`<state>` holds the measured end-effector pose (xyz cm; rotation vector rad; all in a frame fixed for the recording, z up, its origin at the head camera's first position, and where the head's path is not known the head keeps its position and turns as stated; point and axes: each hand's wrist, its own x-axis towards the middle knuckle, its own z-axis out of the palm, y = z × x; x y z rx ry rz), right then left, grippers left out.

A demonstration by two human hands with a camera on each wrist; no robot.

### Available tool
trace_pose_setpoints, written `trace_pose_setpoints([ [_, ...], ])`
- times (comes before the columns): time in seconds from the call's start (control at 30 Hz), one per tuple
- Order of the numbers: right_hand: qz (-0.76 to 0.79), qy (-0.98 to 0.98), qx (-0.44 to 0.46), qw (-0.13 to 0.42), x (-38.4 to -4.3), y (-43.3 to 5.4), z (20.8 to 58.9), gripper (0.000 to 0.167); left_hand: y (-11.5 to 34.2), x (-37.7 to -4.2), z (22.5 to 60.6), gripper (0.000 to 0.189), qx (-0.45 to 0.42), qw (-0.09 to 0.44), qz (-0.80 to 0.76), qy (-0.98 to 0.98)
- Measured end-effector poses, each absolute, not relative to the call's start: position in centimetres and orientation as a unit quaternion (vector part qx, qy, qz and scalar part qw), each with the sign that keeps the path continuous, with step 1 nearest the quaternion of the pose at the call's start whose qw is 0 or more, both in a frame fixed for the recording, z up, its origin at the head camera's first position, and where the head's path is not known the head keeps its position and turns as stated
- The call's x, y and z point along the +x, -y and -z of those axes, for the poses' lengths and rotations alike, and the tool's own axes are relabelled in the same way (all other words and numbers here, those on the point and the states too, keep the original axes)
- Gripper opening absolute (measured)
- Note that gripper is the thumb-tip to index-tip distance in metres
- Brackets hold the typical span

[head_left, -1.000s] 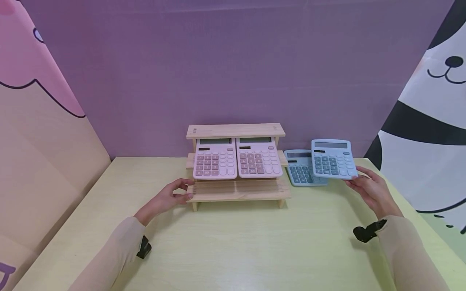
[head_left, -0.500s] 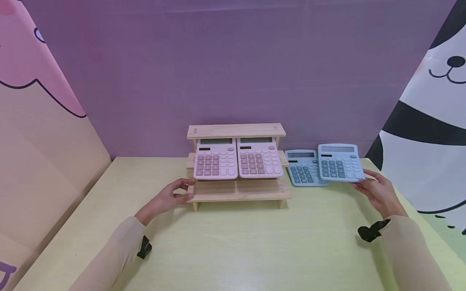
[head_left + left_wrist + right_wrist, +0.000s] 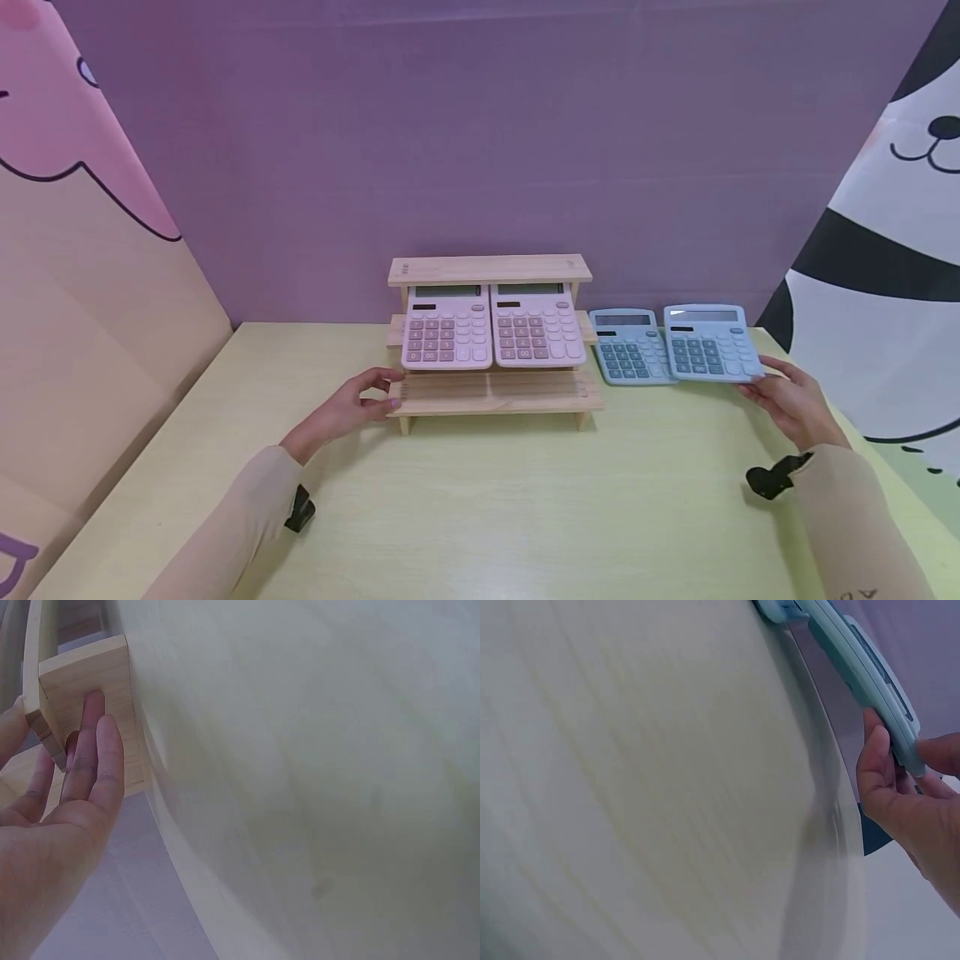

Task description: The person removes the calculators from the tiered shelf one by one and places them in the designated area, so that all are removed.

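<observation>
In the head view my right hand [image 3: 797, 404] pinches the near right corner of a light blue calculator [image 3: 708, 343]. From the right wrist, the thumb lies on its face and fingers sit beneath; the calculator [image 3: 870, 682] is tilted, its held end off the table. A second blue calculator [image 3: 628, 348] lies to its left, close beside or slightly under it. At the left end of a stepped wooden rack [image 3: 487, 396], my left hand [image 3: 348, 408] grips the lowest board, fingers under the board [image 3: 86, 671] in the left wrist view. Two pink calculators [image 3: 447, 333] lean side by side on the middle step.
The rack's top board [image 3: 487, 269] covers the upper edges of the pink calculators. A purple backdrop [image 3: 480, 150] rises behind the table [image 3: 487, 508]. A panda-print panel [image 3: 885, 333] stands close on the right, a pink-print panel [image 3: 90, 142] on the left.
My right hand has moved right and a little toward me, lowering the blue calculator off the other one, which now shows more. The left hand stays on the rack.
</observation>
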<state>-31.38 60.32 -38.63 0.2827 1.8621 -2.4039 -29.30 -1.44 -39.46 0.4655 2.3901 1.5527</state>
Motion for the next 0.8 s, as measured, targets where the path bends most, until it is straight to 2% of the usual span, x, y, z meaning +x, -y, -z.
trace_pose_setpoints([
  [0.13,0.792,-0.603,0.088,0.038,-31.3,-60.7,38.8,0.068,1.4,-29.3,39.5,0.050,0.158,0.128,-0.532,-0.822],
  [0.33,0.783,-0.614,0.093,0.049,-31.4,-61.5,38.8,0.080,1.4,-29.3,39.5,0.050,0.157,0.128,-0.533,-0.821],
  [0.8,0.767,-0.628,0.118,0.062,-31.7,-62.0,39.4,0.074,1.4,-29.5,39.6,0.050,0.156,0.127,-0.537,-0.819],
])
